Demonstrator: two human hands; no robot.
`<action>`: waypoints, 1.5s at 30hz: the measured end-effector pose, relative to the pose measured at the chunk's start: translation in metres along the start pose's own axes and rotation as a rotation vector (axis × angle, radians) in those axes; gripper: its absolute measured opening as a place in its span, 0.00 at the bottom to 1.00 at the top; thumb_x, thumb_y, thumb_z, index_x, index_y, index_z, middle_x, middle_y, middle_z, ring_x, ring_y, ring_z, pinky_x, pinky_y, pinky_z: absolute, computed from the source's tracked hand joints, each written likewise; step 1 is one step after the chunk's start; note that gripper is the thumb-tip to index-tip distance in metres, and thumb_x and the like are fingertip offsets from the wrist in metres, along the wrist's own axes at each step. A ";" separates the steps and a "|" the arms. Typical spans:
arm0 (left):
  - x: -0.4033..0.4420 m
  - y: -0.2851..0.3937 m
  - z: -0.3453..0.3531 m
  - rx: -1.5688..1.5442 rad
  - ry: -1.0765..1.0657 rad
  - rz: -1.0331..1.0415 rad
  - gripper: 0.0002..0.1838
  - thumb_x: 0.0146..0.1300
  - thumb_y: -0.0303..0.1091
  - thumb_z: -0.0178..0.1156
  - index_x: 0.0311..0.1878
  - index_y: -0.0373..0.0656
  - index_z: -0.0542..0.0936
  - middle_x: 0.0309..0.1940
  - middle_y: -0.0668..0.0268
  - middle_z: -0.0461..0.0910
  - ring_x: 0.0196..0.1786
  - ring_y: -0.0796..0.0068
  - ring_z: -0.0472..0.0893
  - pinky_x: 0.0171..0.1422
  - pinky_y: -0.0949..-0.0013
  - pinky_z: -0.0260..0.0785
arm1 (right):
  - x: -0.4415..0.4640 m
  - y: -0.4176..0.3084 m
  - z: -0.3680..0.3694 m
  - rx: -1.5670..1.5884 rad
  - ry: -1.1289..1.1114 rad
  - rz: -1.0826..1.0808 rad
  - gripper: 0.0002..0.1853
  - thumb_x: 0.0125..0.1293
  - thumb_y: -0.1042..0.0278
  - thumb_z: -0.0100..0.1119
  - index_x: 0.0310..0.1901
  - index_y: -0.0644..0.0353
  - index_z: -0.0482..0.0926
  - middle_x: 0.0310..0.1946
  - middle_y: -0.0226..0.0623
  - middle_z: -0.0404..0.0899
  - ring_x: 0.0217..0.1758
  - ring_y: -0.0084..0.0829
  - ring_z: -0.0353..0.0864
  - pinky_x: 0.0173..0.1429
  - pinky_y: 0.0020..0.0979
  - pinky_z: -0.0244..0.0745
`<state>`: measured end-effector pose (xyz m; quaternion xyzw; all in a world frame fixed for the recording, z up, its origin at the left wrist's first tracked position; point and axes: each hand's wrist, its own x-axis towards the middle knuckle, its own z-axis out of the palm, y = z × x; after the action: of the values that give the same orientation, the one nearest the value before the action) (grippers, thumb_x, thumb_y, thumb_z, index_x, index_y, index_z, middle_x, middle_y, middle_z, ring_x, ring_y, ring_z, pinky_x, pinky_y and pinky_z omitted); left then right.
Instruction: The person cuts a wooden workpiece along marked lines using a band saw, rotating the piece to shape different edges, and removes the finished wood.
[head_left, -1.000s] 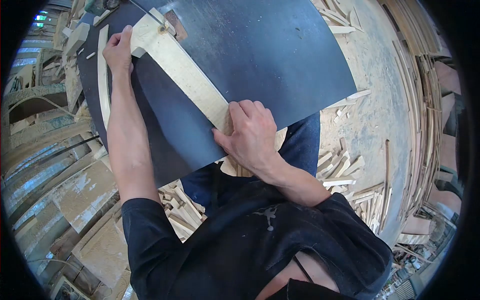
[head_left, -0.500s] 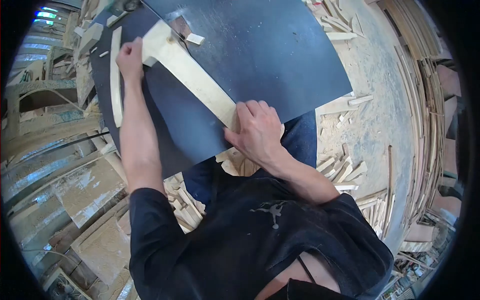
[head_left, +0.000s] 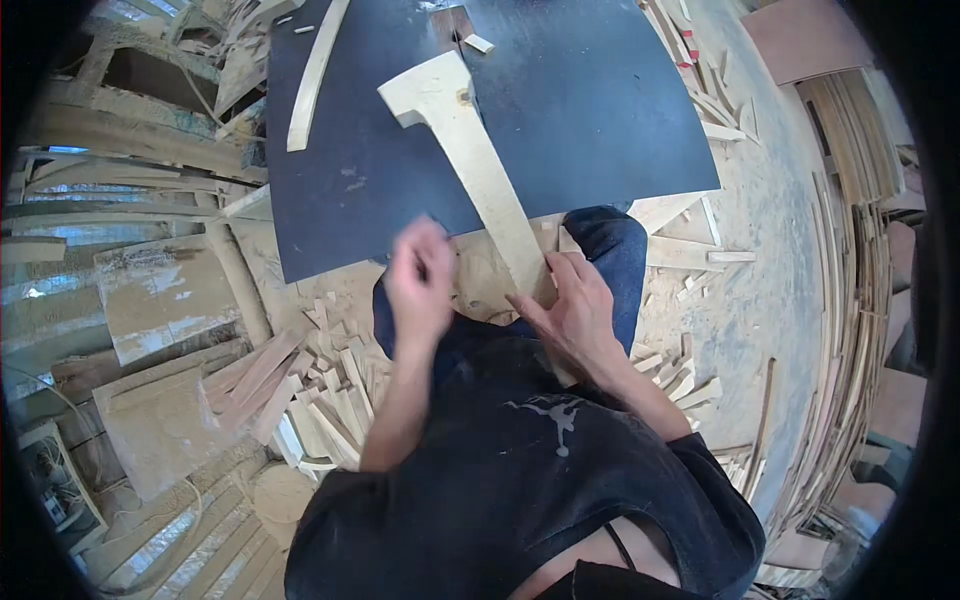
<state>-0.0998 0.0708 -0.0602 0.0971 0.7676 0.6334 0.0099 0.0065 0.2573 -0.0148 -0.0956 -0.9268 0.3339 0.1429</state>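
Note:
A pale T-shaped wooden piece (head_left: 470,150) lies on the dark tabletop (head_left: 620,130), its wide head farthest from me and its long leg running past the near edge. My right hand (head_left: 575,310) is closed round the near end of that leg, thumb on its left side. Left of the leg, my left hand (head_left: 422,275) is in the air by the table's near edge, apart from the wood. Its fingers look loosely bent but are blurred by motion. A dark knot marks the piece's head.
A curved wooden strip (head_left: 317,80) lies at the tabletop's left. Near a brown insert (head_left: 452,22) with a thin upright blade rests a small offcut (head_left: 479,44). Several offcuts (head_left: 335,400) are heaped on the floor at lower left, and long boards (head_left: 840,300) line the right.
The T-shaped piece has come toward me with my right hand on its end. My left hand has left the area by its head and moved back to the near edge.

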 end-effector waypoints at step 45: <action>-0.043 0.071 0.108 0.080 -0.505 -0.279 0.66 0.50 0.34 0.73 0.80 0.27 0.35 0.72 0.35 0.60 0.73 0.43 0.69 0.76 0.53 0.64 | 0.244 0.123 0.029 -0.139 0.128 -0.186 0.36 0.68 0.34 0.59 0.69 0.51 0.79 0.72 0.28 0.75 0.73 0.37 0.68 0.69 0.43 0.50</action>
<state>-0.0330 0.1811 -0.0166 0.1457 0.7710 0.5510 0.2840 -0.2221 0.4001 -0.0666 -0.0400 -0.9415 0.2474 0.2254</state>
